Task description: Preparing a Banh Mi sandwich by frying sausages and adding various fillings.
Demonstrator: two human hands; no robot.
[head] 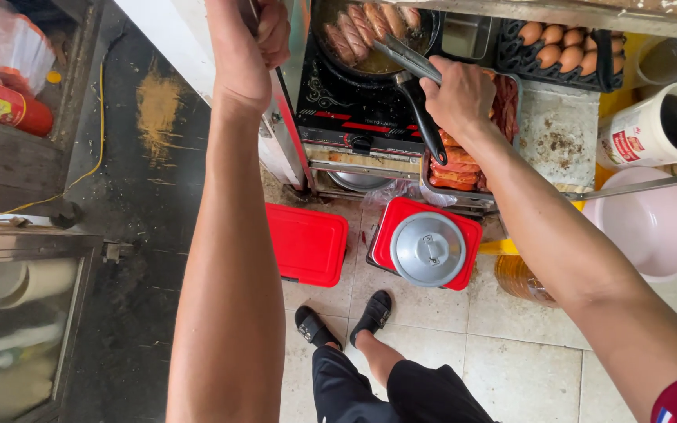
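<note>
Right hand (pixel 460 94) grips metal tongs (pixel 405 56) over sausages (pixel 366 27) in the pan (pixel 331 55); left hand (pixel 256 35) clenched on something unseen; hot oil may splash.

Right hand (pixel 457 94): grips metal tongs (pixel 405 55) reaching into the frying pan (pixel 354 66).
Pan contents: browned sausages (pixel 362 27).
Left hand (pixel 248 43): closed on an unclear object at the counter edge.
Right of stove: egg tray (pixel 562 43).
Floor: two red boxes (pixel 307 243), one bearing a steel lid (pixel 428 248).
</note>
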